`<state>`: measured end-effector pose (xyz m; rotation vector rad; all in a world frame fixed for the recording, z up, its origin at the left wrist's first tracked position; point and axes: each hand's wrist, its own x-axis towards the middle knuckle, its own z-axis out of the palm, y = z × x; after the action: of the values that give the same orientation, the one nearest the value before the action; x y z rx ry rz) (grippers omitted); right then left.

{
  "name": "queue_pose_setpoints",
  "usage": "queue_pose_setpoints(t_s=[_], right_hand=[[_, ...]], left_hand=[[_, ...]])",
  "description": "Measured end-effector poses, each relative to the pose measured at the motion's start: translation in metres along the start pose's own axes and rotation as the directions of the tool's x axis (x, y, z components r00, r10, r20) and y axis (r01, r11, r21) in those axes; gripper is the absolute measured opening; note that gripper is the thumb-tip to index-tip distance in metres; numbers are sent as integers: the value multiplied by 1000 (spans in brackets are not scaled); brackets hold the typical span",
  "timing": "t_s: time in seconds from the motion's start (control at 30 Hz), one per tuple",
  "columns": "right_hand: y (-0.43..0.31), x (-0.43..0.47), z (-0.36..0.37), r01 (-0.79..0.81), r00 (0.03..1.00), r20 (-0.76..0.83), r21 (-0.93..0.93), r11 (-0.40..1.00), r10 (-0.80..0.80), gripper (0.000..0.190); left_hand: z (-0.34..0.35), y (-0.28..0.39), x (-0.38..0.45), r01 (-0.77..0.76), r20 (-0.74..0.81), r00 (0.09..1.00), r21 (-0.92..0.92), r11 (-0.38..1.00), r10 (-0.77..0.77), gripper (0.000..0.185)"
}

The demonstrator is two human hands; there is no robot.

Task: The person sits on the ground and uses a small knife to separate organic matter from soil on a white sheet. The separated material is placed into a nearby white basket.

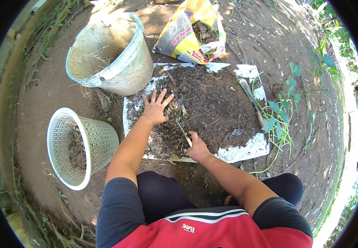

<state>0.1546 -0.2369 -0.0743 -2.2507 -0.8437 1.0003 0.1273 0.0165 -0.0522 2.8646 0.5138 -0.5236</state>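
Dark soil [211, 102] mixed with dry leaves and thin roots is spread over a white sheet [247, 151] on the ground. My left hand [156, 108] rests palm down on the leaf litter at the soil's left side, fingers spread. In my right hand [198, 148], near the sheet's front edge, is a knife [184, 134], its thin blade pointing up and left into the litter. The fingers hide part of its handle. A second bladed tool [252, 100] with a wooden handle lies along the right side of the soil.
A worn bucket [138, 66] leans open toward the left at the back. Front left, a white perforated plastic basket [103, 141] lies tilted with dry debris inside. Behind the sheet stands a yellow plastic bag [179, 37] containing dirt. Cut green vines [279, 119] lie on the right.
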Motion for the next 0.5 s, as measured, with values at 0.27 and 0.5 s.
queue_pose_setpoints(t_s=[0.27, 0.5], right_hand=[[-8, -17, 7, -83, 991, 76, -259, 962, 106, 78], [-17, -18, 16, 1, 999, 52, -234, 972, 12, 63]], left_hand=[[56, -16, -49, 77, -108, 990, -119, 990, -90, 63], [59, -42, -52, 94, -240, 935, -546, 833, -263, 44]])
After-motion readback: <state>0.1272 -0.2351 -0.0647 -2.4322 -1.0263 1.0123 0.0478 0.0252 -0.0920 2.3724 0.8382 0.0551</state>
